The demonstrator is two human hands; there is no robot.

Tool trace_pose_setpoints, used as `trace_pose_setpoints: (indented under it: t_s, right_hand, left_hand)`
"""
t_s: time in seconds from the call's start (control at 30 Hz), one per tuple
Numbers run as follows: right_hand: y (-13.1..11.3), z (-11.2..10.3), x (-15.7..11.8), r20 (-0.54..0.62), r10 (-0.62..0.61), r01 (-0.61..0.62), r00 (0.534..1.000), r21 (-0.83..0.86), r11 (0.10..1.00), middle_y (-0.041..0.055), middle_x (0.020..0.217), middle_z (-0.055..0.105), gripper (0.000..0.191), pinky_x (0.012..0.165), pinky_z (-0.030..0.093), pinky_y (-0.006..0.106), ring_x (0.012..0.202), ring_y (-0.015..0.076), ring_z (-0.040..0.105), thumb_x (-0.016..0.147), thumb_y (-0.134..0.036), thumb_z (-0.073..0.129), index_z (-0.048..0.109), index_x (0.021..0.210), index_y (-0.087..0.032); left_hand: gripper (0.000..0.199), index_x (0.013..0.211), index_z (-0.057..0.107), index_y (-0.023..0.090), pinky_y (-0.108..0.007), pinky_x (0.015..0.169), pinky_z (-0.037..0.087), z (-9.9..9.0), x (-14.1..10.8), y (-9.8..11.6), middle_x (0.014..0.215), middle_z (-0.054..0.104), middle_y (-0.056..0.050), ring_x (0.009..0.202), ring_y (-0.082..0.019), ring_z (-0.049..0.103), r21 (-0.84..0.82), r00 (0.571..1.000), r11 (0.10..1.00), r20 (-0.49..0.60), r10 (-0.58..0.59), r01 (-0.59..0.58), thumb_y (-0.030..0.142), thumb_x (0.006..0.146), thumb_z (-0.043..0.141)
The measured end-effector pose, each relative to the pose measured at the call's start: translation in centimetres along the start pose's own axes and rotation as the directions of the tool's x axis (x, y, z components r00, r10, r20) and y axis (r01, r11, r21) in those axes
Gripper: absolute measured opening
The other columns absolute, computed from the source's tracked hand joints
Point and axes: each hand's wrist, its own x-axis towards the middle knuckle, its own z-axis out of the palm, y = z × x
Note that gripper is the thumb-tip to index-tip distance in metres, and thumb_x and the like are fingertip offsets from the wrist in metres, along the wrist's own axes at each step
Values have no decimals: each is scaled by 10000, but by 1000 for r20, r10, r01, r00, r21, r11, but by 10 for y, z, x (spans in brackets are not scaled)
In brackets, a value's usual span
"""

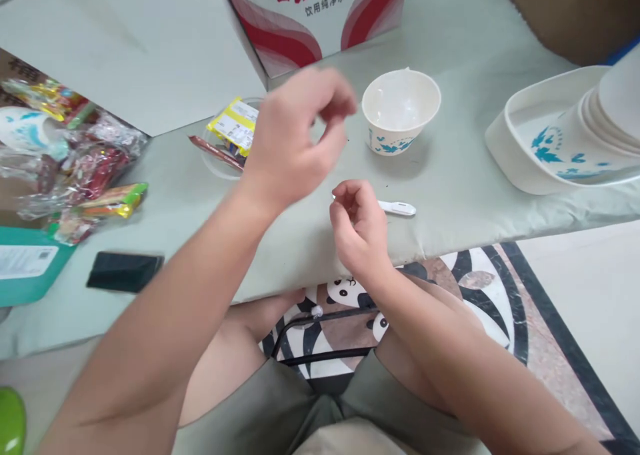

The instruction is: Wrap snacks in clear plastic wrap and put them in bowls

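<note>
My left hand (300, 131) is raised over the table with its fingers curled toward the thumb. It is slightly blurred, and I cannot make out anything in it. Below and to its right, my right hand (363, 227) is closed loosely near the table's front edge. A white plastic handle (399, 208), like a spoon's, shows to the right of that hand; I cannot tell whether the fingers hold it. Beyond both hands stands a white paper bowl (397, 141) with blue leaf prints. Partly behind my left wrist is a clear round container (220, 166) with a yellow-and-white packet (233, 128) and a brown stick sachet (213, 149).
A white oval basin (510, 141) with stacked paper cups (565, 145) stands at right. A red-and-white carton (320, 35) is at the back. At left lie a black phone (124, 271), wrapped snacks (100, 168) and a green packet (30, 288).
</note>
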Motion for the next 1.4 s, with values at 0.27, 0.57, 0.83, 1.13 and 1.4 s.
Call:
trace_pose_setpoints:
  t_s: [0.27,0.57,0.83,1.13,1.4]
  right_hand:
    - [-2,19,-20,179,-29,59,983,-165,985,-77,623,436,73,582,387,261,551,99,431,865,-210,538,544,932,-239]
    - [10,37,-45,388,-43,237,920,-466,853,-29,660,647,56,577,468,285,578,145,594,831,-247,639,591,860,-247]
    - [8,137,-26,716,-141,543,684,-371,753,44,893,738,94,636,542,328,756,203,691,892,-257,601,641,977,-246]
    - [16,373,19,850,31,627,527,-413,660,196,1430,571,580,988,518,498,1242,362,608,829,-356,671,540,1368,-184]
    - [7,415,9,819,175,671,546,-553,495,174,1355,622,550,978,503,497,1197,347,621,868,-153,527,495,1411,-230]
  left_hand:
    - [70,946,693,225,-292,733,482,-11,-156,-17,769,622,26,724,-141,592,-319,858,832,-99,-505,453,199,885,670]
    - [79,922,645,220,-273,764,509,-47,-194,-50,792,667,13,772,-140,645,-519,667,692,-279,-691,501,207,845,659]
    - [117,900,590,235,-267,771,487,-109,-227,-88,862,648,-4,829,-142,615,-671,306,599,-515,-801,437,123,911,559]
    - [144,809,489,238,-289,708,452,-146,-257,-108,775,507,-4,729,-159,485,-600,7,708,-761,-648,372,131,901,462]
    - [158,796,506,235,-288,707,452,-156,-262,-114,748,513,2,718,-156,488,-627,-16,693,-746,-666,357,116,895,472]
